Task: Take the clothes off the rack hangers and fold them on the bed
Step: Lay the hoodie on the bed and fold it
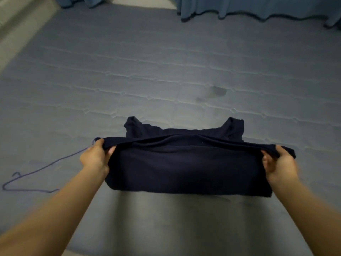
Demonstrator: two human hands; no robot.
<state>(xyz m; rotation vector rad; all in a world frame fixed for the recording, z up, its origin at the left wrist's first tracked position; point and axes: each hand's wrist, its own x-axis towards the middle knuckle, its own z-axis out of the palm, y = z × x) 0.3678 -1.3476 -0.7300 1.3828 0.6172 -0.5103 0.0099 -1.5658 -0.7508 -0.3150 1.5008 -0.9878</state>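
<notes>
A dark navy garment (pixel 186 163) lies on the grey quilted bed (pixel 147 71), doubled over on itself, with two strap-like ends sticking up at its far side. My left hand (pixel 96 157) pinches its upper folded edge at the left corner. My right hand (pixel 278 161) grips the same edge at the right corner. The edge is lifted slightly and stretched taut between both hands. A thin purple wire hanger (pixel 42 169) rests flat on the bed to the left of my left hand, with no clothing on it.
Blue curtains (pixel 249 8) hang along the far side of the bed. A pale strip of floor or wall (pixel 16 24) runs along the bed's left edge. A small dark stain (pixel 217 91) marks the mattress beyond the garment.
</notes>
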